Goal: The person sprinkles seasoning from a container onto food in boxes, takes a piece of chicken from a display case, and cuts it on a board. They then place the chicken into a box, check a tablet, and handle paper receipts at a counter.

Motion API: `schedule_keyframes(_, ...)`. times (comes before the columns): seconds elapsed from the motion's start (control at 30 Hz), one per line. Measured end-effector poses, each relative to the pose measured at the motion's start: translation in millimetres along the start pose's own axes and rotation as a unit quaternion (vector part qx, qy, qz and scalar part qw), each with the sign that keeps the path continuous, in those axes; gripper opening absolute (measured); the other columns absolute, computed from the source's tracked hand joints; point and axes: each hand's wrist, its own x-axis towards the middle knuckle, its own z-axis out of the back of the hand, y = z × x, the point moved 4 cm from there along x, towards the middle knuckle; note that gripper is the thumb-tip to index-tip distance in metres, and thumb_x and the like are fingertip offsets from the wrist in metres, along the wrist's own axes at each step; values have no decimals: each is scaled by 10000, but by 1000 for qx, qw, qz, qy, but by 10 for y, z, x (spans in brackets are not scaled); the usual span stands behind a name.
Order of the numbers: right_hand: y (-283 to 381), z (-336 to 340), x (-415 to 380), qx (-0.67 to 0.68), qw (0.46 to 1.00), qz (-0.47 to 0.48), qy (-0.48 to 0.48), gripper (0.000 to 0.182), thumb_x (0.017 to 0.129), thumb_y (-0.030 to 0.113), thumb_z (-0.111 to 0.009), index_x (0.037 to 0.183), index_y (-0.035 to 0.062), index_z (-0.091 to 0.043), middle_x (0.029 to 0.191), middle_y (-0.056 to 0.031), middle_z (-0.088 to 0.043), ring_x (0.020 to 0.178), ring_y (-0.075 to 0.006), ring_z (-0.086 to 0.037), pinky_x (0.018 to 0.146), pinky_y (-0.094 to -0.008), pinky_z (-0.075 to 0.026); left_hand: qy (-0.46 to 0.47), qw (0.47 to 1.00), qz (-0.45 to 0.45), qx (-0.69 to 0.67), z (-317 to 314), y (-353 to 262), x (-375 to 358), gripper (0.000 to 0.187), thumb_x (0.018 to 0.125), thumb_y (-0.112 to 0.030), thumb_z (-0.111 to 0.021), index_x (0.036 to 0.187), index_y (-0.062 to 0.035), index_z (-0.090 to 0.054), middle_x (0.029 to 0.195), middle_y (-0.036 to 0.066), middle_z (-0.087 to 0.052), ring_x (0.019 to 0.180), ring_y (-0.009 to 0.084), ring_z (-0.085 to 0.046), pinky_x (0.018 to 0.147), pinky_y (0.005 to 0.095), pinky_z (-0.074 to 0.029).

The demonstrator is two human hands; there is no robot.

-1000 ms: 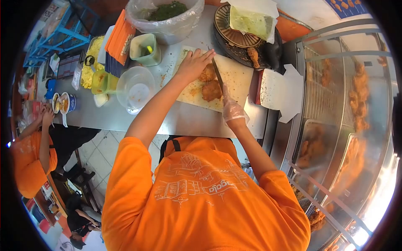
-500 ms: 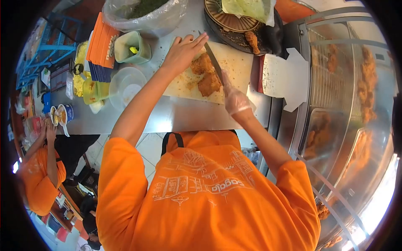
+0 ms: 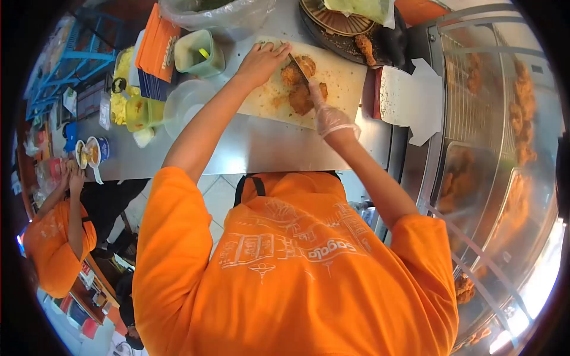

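My right hand (image 3: pixel 333 118), in a clear plastic glove, is closed round the handle of a knife (image 3: pixel 300 69). Its blade slants up and left across a piece of fried chicken (image 3: pixel 306 63). My bare left hand (image 3: pixel 263 63) has its fingers stretched out, with the fingertips at the far end of the blade. Closer to me, a second piece of fried chicken (image 3: pixel 300 102) lies against the first. Both rest on a crumb-strewn cutting board (image 3: pixel 347 89). The glove and blade cover part of the chicken, and the knife's handle is mostly hidden in my hand.
An open food box (image 3: pixel 399 98) stands right of the board, beside a glass cabinet of fried chicken (image 3: pixel 522 118). Behind is a dark stone plate with a drumstick (image 3: pixel 365 50). Left are a green tub (image 3: pixel 199 54) and orange boxes (image 3: pixel 157 47). Another person's hands (image 3: pixel 72 178) are far left.
The knife has shifted left, from the chicken's right side to across the upper piece. My left fingers stay at its tip. The whole view has shifted slightly.
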Motion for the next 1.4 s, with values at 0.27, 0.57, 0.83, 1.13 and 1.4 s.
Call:
schedule_keyframes(0.27,210,-149,-65,43,997,46,-48,875,889,31,-439,1577,263,49,886,-281,-674,759,-401,-685,713,-512,-514,-10,1000,-8,23,-195,73,-109,818,773,66,-578,1528,-90,-305,1565,-7,-374,1165,231,-531,914,378,-423)
schedule_keyframes(0.57,194,141,-96,62,995,51,-57,913,857,15,-490,1584,249,10,866,-266,-666,741,-392,-680,669,-490,-532,-98,995,5,-11,302,110,-110,894,725,122,-573,1542,-103,-286,1561,-1,-377,1158,267,-511,940,371,-412)
schedule_keyframes(0.83,207,-339,-130,30,999,20,30,886,881,23,-485,1587,239,5,831,-261,-662,650,-380,-657,604,-477,-511,1,1000,11,-6,-220,-29,-270,855,730,125,-572,1522,-63,-311,1560,20,-382,1165,253,-515,889,380,-427)
schedule_keyframes(1.13,209,244,35,71,997,28,1,871,901,34,-465,1583,245,35,845,-268,-669,703,-377,-673,626,-500,-522,-41,999,12,19,107,127,-8,854,732,128,-585,1520,-57,-314,1568,18,-364,1179,268,-502,901,388,-424)
schedule_keyframes(1.4,-70,-9,40,13,1000,18,16,884,887,20,-453,1580,249,46,929,-265,-686,803,-391,-696,694,-479,-544,-19,999,8,45,16,-85,110,698,816,56,-556,1486,-46,-387,1550,12,-398,1149,224,-513,899,363,-415)
